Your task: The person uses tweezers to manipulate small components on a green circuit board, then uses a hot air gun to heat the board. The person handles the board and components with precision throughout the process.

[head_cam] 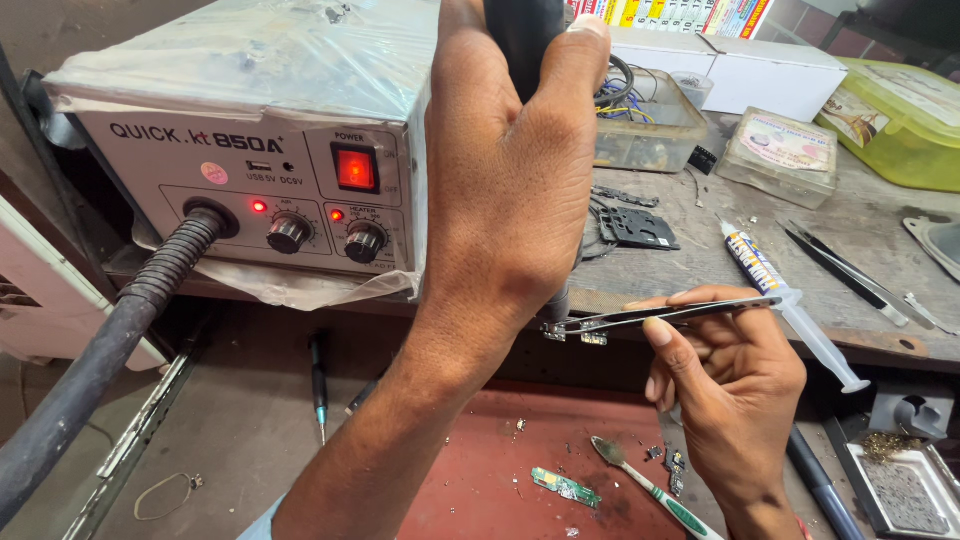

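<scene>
The left hand (pixel 510 190) was wrapped around the dark hot-air handpiece (pixel 525 40), nozzle pointing down just right of the grey rework station (pixel 250 150), seemingly to heat the small metal part (pixel 580 330) that the right hand (pixel 730 385) pinched in tweezers (pixel 680 313) beneath it. Right of the station lay a syringe (pixel 790 300), spare tweezers (pixel 850 270) and plastic boxes (pixel 780 145) on the bench (pixel 880 215); below it a toothbrush (pixel 650 488) and green board (pixel 565 487) sat on the red mat (pixel 500 470), while the left wrist hid the nozzle tip
</scene>
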